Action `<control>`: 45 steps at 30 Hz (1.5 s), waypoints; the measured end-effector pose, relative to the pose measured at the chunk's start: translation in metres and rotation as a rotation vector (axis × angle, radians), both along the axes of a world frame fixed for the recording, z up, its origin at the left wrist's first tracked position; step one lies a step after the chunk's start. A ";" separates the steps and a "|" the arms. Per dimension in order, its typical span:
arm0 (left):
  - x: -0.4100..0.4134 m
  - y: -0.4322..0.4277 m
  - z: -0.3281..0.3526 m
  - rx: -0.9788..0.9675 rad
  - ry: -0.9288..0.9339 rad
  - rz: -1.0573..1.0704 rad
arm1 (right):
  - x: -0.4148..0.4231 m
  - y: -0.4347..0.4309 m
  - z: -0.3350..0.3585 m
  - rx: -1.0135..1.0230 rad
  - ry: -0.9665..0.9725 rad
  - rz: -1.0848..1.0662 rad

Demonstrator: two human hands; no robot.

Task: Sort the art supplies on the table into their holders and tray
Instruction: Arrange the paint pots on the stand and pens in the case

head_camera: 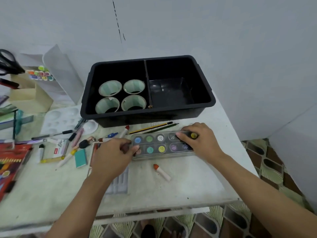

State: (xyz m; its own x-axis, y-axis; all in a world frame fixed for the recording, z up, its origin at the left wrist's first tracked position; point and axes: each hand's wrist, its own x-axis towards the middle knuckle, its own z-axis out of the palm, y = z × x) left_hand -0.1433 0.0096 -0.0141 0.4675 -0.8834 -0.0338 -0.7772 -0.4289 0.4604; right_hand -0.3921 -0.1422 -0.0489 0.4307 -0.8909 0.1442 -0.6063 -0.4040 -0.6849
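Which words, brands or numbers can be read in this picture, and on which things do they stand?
No text is readable.
Lids of the paint set: small labels, too blurred to read.
red box: printing, blurred.
small white box: red mark, too small.

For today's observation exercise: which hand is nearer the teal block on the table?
Left. The left hand grips the paint box just right of the teal block; the right hand holds its far end.
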 end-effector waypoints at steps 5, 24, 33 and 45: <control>-0.018 -0.003 0.004 0.027 -0.119 0.053 | -0.004 0.002 0.015 -0.067 0.497 -0.114; -0.004 -0.025 0.014 0.285 -0.062 -0.161 | 0.004 0.001 0.056 -0.276 1.146 0.233; -0.009 -0.030 0.008 0.046 -0.078 -0.125 | -0.011 0.001 0.043 -0.167 0.734 -0.085; 0.010 -0.030 -0.019 0.031 -0.084 -0.467 | -0.062 -0.013 0.018 0.298 0.073 0.239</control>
State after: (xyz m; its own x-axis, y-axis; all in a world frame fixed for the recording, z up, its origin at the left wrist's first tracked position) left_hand -0.1334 -0.0203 -0.0330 0.0228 -0.9988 -0.0422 -0.9240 -0.0372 0.3806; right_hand -0.4540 -0.1557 -0.0307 0.6306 -0.7625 -0.1444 -0.5709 -0.3298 -0.7518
